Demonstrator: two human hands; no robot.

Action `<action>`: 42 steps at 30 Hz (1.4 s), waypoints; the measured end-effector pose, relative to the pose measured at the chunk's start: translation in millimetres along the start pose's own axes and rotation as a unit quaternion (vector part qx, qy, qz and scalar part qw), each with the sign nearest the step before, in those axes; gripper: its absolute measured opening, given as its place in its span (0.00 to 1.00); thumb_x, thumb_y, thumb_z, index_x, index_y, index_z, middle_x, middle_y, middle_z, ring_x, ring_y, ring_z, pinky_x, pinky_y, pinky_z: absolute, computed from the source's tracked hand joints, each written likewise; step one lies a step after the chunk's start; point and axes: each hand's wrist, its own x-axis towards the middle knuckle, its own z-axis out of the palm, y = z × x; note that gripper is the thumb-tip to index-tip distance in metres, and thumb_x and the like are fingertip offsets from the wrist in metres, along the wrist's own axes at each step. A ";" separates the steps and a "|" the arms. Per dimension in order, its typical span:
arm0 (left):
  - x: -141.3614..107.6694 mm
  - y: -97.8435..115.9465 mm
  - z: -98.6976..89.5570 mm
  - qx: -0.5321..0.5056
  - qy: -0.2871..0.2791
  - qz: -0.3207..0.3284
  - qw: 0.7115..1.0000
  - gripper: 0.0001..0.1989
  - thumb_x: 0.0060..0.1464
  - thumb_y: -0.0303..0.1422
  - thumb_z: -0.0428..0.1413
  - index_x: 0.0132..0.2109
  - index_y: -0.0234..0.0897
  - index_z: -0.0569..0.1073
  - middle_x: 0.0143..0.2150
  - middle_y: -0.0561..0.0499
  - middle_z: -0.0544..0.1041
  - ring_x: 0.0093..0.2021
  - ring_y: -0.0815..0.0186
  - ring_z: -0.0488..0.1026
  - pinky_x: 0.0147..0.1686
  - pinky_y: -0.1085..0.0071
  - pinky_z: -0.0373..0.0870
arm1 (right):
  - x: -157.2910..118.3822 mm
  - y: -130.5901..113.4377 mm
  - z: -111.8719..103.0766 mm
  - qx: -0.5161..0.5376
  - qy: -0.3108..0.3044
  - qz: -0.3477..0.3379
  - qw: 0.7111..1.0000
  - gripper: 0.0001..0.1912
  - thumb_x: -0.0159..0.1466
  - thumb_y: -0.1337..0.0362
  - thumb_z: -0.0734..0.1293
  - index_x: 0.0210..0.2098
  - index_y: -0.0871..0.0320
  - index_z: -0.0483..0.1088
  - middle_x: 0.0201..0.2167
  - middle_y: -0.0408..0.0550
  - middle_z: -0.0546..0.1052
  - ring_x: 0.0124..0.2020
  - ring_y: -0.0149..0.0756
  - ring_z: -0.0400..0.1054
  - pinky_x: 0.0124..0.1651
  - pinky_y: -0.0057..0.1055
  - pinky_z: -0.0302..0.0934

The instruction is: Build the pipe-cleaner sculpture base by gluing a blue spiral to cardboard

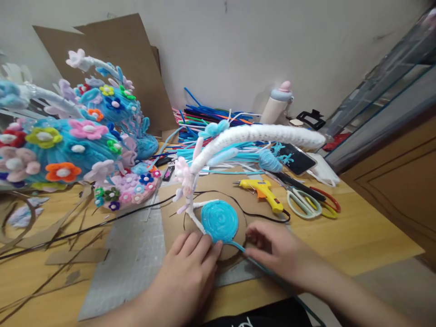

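A flat round coil of blue pipe cleaner (220, 220) lies on a cardboard disc. My left hand (194, 261) presses its bent fingers and thumb on the coil's near edge. From that edge a loose blue pipe cleaner (235, 244) runs right into my right hand (272, 247), pinched between thumb and fingers. Attached at the coil's left side, a white fuzzy curved stem (262, 134) rises and arches right. It bears a blue fuzzy bow (214, 130) and pale pink fuzzy flowers (184, 171).
A yellow glue gun (262, 193) and scissors (304, 203) lie right of the coil. Behind are a phone (295, 159), a bottle (276, 105) and a pile of colored pipe cleaners (211, 119). Flower-covered blue pieces (64, 156) stand at left, near cardboard scraps (77, 257) and a grey cutting mat (127, 254).
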 end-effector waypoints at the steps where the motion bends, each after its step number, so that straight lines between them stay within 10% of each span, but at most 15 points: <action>1: -1.0 0.1 1.2 0.001 -0.003 0.002 1.000 0.16 0.60 0.30 0.52 0.55 0.37 0.70 0.44 0.50 0.74 0.44 0.58 0.66 0.46 0.61 0.57 | -7.1 -6.6 9.3 0.014 -0.025 0.009 1.000 0.10 0.60 0.62 0.66 0.41 0.53 0.67 0.31 0.42 0.74 0.31 0.34 0.67 0.34 0.30 0.61; 10: -4.4 4.4 4.0 0.011 -0.009 0.004 1.000 0.19 0.60 0.30 0.51 0.57 0.34 0.68 0.46 0.47 0.73 0.45 0.57 0.65 0.48 0.61 0.57 | -37.1 -20.0 36.6 0.053 -0.068 -0.049 0.995 0.09 0.67 0.63 0.59 0.40 0.52 0.71 0.37 0.43 0.77 0.39 0.34 0.70 0.42 0.29 0.61; 19: -4.6 4.7 4.2 0.008 -0.024 0.005 1.000 0.19 0.59 0.31 0.53 0.58 0.35 0.68 0.47 0.47 0.73 0.46 0.56 0.66 0.48 0.60 0.58 | -36.7 -34.1 28.5 -0.132 -0.156 -0.156 0.966 0.08 0.68 0.64 0.57 0.41 0.51 0.67 0.30 0.41 0.76 0.30 0.34 0.69 0.30 0.27 0.54; 23: -6.0 4.2 6.4 0.014 -0.018 0.002 1.000 0.19 0.60 0.30 0.52 0.58 0.35 0.67 0.48 0.47 0.73 0.47 0.56 0.65 0.50 0.60 0.57 | -28.9 -15.6 12.8 -0.055 0.022 -0.180 0.982 0.11 0.68 0.58 0.57 0.40 0.51 0.70 0.31 0.42 0.77 0.32 0.35 0.70 0.35 0.29 0.59; 27: -7.0 3.6 7.0 0.008 -0.012 0.001 1.000 0.19 0.60 0.29 0.51 0.58 0.35 0.67 0.48 0.47 0.73 0.47 0.56 0.66 0.50 0.60 0.58 | 9.7 27.2 -25.1 -0.060 0.328 0.039 0.942 0.14 0.66 0.55 0.57 0.36 0.56 0.70 0.31 0.47 0.75 0.32 0.37 0.69 0.34 0.30 0.60; 34: -7.1 3.2 5.0 -0.002 -0.012 -0.003 1.000 0.20 0.59 0.30 0.52 0.58 0.36 0.68 0.48 0.47 0.74 0.47 0.56 0.67 0.49 0.60 0.60 | 63.1 70.5 -48.2 -0.099 0.215 0.092 0.967 0.12 0.50 0.57 0.69 0.30 0.58 0.74 0.29 0.51 0.76 0.33 0.45 0.69 0.35 0.35 0.59; 42: -6.4 2.4 5.9 0.001 -0.014 0.001 1.000 0.19 0.60 0.30 0.50 0.58 0.36 0.68 0.48 0.46 0.73 0.46 0.57 0.67 0.49 0.60 0.61 | 50.3 57.9 -55.5 0.085 0.277 0.068 0.955 0.13 0.52 0.59 0.66 0.36 0.57 0.66 0.32 0.50 0.73 0.32 0.41 0.68 0.37 0.37 0.62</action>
